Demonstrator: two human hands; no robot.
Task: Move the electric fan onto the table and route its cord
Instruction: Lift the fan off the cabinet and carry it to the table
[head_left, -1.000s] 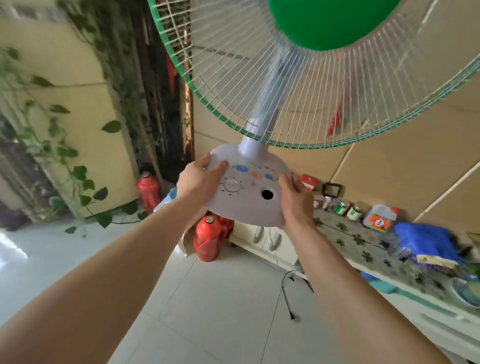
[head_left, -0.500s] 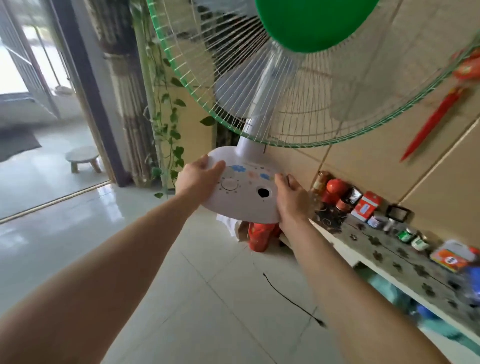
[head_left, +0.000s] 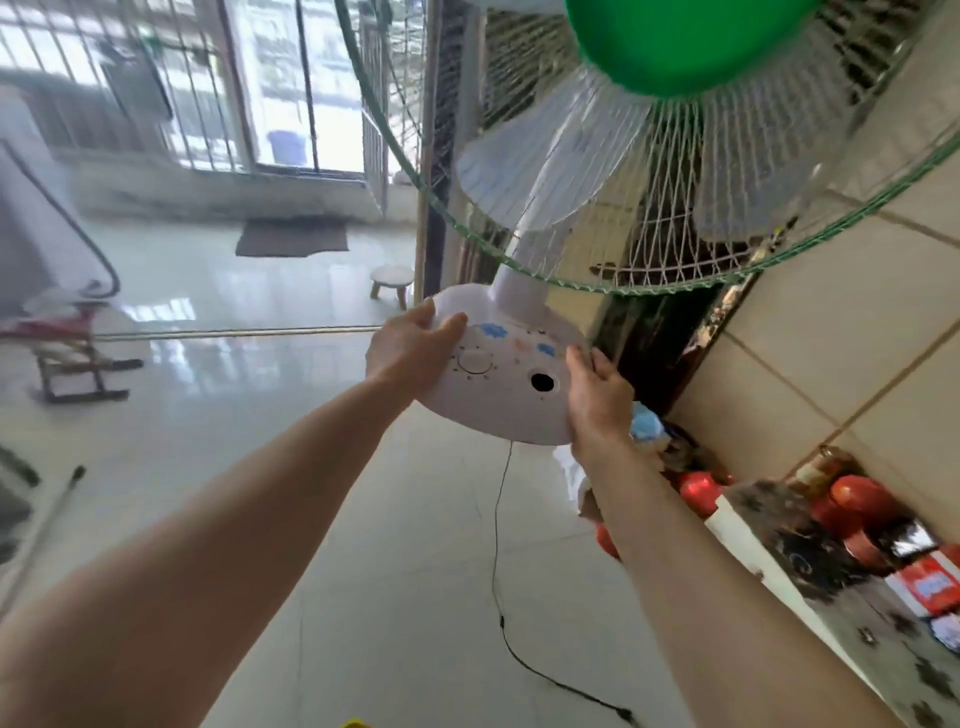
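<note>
I hold the electric fan (head_left: 506, 387) up in the air by its round white base, which has a dial, flower stickers and a dark hole. My left hand (head_left: 410, 348) grips the base's left rim and my right hand (head_left: 597, 397) grips its right rim. The white neck rises to a green-rimmed wire cage with pale blades and a green hub at the top of the view. Its thin black cord (head_left: 498, 561) hangs from under the base and trails across the floor to the lower right. The table (head_left: 810, 587), with a dark patterned cover, runs along the tiled wall at right.
Red jars (head_left: 857, 499), a red packet (head_left: 930, 584) and other small items crowd the table. Red bottles (head_left: 696, 491) stand on the floor by its end. A small stool (head_left: 392, 278) and a doormat (head_left: 293, 236) lie ahead; a red rocking frame (head_left: 67, 358) stands at left.
The view has swung left with the fan still held in both hands. The doorway and barred windows now fill the background, and the table has slid to the lower right.
</note>
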